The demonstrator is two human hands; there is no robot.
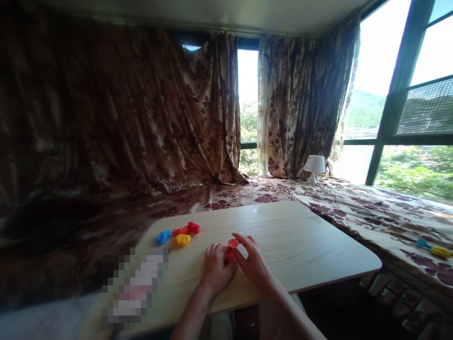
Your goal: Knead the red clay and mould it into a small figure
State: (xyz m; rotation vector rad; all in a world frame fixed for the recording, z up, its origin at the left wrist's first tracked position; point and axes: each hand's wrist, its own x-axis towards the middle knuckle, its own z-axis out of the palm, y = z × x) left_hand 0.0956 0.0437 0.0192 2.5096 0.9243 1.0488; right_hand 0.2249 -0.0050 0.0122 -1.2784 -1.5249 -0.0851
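So the limp red balloon-like piece [232,243] is gripped by the left hand [217,268], long axis tipped slightly right, round end framed by the right hand's [253,259] curled fingers; whether it's pinched there can't be told.

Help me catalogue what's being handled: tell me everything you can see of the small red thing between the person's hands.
The small red thing has a rounded, paler upper end and a narrower, deeper-red part below. It looks smooth and thin, perhaps rubbery, though it is too small to be sure. It is roughly upright at the near side of the tabletop. The left hand grips its lower part; the right hand curves close around its top, contact unclear.
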